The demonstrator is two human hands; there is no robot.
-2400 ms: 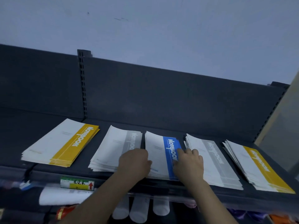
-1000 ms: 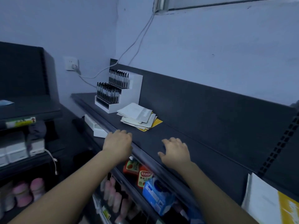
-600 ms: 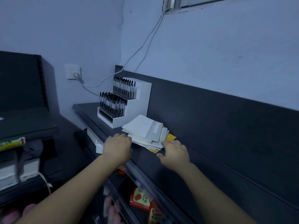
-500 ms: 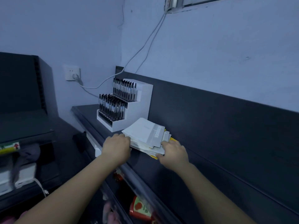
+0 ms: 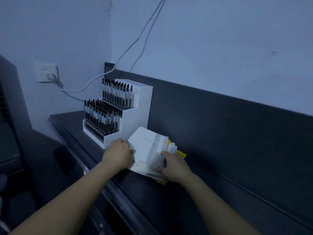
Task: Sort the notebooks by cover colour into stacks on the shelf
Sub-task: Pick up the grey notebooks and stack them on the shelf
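The room is dim and bluish, so small things are hard to see. Closest to the camera, two bare arms come up from the bottom edge, and the elbows are cut off. The lower shelves under the arms are too dark to make out. The arms reach over the front edge of a dark shelf [image 5: 169, 197]. On that shelf lies a messy pile of notebooks [image 5: 149, 155], and both hands are on it. The left hand [image 5: 118, 155] is curled around the left side of the pile, with its fingertips hidden behind the paper. The right hand [image 5: 176, 167] grips the right side near the front corner, with the thumb on top and the other fingers tucked under, out of sight. The top notebook is white with a grey band, and the word on the band is too blurry to read. A yellow cover [image 5: 180, 154] pokes out on the right from under the pile, and the covers in the middle of the pile are hidden. Just behind the pile, to the left, stands a white stepped pen rack [image 5: 135, 119] full of dark pens. Farther back, a wall socket [image 5: 46, 73] has a plug in it, and white cables [image 5: 135, 43] run up the wall and out of the top.
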